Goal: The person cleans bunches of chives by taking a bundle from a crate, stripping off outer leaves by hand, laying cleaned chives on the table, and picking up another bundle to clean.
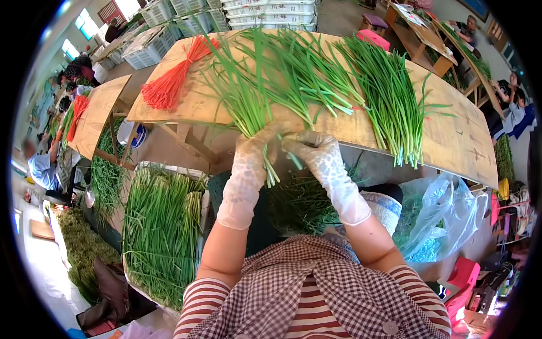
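Near the table's front edge, my gloved left hand (257,147) is closed around a bunch of garlic chives (244,104), leaves pointing away and pale stem ends poking out below the fist. Close beside it, my gloved right hand (311,148) has its fingers pinched together; a blurred pale green chive stalk (294,160) shows beneath them. Loose chives (299,79) lie fanned out on the wooden table (451,138) just beyond my hands. Further right rests a thick pile of chives (389,101), its stem ends over the front edge. A bundle of red ties (172,82) lies at the left.
A white crate (204,217) of chives stands at my left. Chive scraps (305,203) lie below my hands. At right is a clear plastic bag (451,209) with green scraps. Stacked white crates (271,14) stand behind the table. Other people sit at tables on both sides.
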### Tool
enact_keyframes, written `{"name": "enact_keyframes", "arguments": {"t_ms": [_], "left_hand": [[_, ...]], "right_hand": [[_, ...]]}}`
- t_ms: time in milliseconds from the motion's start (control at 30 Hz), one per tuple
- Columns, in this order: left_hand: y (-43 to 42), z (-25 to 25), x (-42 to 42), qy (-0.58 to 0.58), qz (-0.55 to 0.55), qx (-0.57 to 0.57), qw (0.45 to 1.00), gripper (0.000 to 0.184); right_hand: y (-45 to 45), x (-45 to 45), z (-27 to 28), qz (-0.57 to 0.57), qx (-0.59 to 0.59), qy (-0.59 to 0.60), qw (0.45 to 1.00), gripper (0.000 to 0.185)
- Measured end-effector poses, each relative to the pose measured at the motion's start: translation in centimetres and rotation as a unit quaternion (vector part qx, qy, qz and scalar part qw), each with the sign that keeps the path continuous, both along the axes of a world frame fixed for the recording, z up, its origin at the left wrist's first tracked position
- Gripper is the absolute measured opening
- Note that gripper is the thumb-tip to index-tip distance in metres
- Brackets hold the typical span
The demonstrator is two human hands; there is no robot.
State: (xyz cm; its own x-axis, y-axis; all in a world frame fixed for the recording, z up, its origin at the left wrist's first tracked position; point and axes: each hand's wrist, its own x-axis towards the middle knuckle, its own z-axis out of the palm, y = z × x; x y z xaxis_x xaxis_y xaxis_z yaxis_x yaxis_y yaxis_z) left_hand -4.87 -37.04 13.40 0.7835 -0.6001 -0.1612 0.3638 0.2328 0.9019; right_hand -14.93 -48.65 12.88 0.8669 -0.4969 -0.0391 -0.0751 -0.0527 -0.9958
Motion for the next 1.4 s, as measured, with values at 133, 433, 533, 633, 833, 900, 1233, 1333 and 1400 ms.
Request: {"name": "enact_keyframes", "arguments": {"t_ms": [133, 433, 533, 633, 833, 900, 1233, 1333, 1400], "left_hand": [[0.0, -1.3, 0.0, 0.025, -0.005, 0.024, 0.999, 0.021], [1.0, 1.6, 4.7, 0.039, 0.115, -0.056, 0.991, 0.022], [0.7, 1.5, 4.0, 0.073, 0.082, -0.086, 0.99, 0.019], [0.4, 0.1, 3.0, 0.06, 0.067, -0.045, 0.995, 0.025], [0.1, -1.8, 1.5, 0.134, 0.118, 0.005, 0.984, 0.02], [0.0, -1.6, 1.1, 0.144, 0.092, 0.018, 0.985, 0.021], [0.2, -3.9, 0.4, 0.133, 0.029, 0.008, 0.991, 0.014], [-0.3, -4.6, -0.1, 0.101, 0.019, 0.034, 0.994, 0.017], [-0.5, -3.9, 0.3, 0.087, 0.044, 0.023, 0.995, 0.017]], "right_hand": [[0.2, -0.5, -1.1, 0.018, -0.175, 0.031, 0.984, 0.027], [1.3, -6.4, 1.8, 0.292, -0.334, 0.06, 0.894, 0.024], [-0.8, -1.7, 1.3, -0.062, -0.633, 0.054, 0.77, 0.015], [-5.6, 4.2, -3.2, -0.134, -0.757, 0.127, 0.627, 0.005], [-4.8, 3.5, 0.3, -0.17, -0.669, 0.004, 0.724, 0.009], [-2.4, 1.2, 0.5, -0.16, -0.547, -0.077, 0.818, 0.015], [0.1, -0.3, -1.2, -0.013, -0.034, 0.066, 0.997, 0.03], [0.0, 1.8, -1.9, -0.019, 0.007, 0.057, 0.998, 0.028], [-0.2, 2.5, -2.8, -0.042, 0.014, 0.015, 0.999, 0.026]]}}
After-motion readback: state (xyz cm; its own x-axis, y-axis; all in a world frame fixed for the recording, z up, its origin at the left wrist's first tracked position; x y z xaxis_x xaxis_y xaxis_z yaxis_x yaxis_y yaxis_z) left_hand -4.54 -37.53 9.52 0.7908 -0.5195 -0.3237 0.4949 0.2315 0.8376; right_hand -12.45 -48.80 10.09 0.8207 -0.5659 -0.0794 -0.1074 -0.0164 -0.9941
